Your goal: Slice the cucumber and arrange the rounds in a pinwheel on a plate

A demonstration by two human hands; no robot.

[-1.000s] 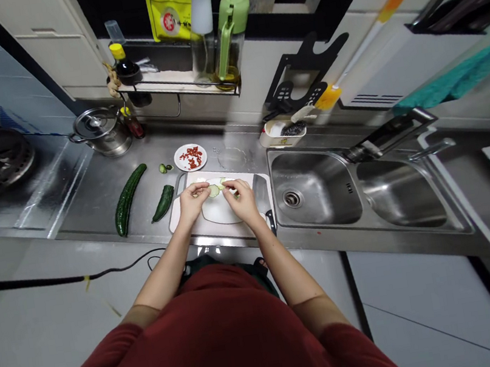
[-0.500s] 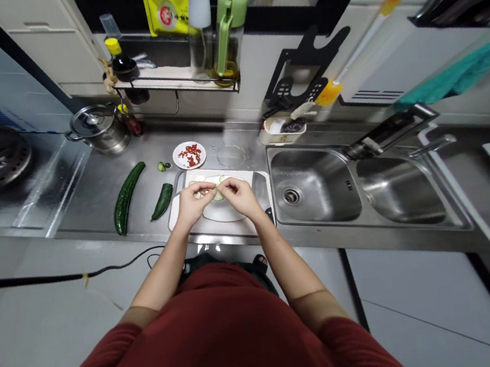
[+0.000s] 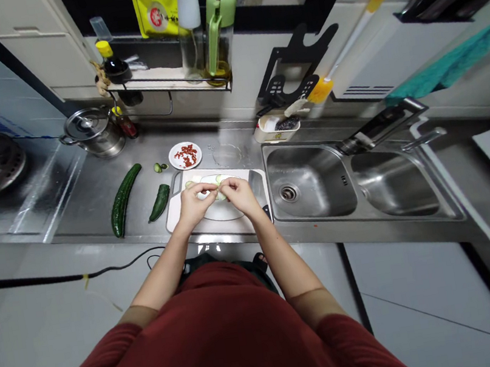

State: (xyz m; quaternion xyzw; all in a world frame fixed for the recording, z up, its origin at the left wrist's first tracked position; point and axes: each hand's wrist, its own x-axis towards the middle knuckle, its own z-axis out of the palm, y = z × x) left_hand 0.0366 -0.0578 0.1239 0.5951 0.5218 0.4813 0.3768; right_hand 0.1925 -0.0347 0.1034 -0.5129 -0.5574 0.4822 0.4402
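Over a white oval plate (image 3: 226, 213) on the cutting board (image 3: 175, 219), my left hand (image 3: 193, 206) and my right hand (image 3: 240, 197) meet fingertip to fingertip. Both are closed in a pinch on a thin, pale green cucumber slice (image 3: 219, 180), partly hidden by the fingers. More pale slices show on the plate beneath. A knife (image 3: 254, 183) lies along the board's right side, its dark handle toward me. Left of the board rest a cut piece of cucumber (image 3: 159, 202) and a whole cucumber (image 3: 126, 200).
Behind the board are a small plate of chopped red pieces (image 3: 185, 155) and green cucumber ends (image 3: 158, 167). A lidded steel pot (image 3: 92, 132) stands back left. The double sink (image 3: 311, 179) adjoins on the right. A shelf (image 3: 165, 80) with bottles overhangs the counter.
My view has shifted slightly, so the counter things sit a little further left. Both hands stay pinched together over the plate, and the slice between them now shows more upright.
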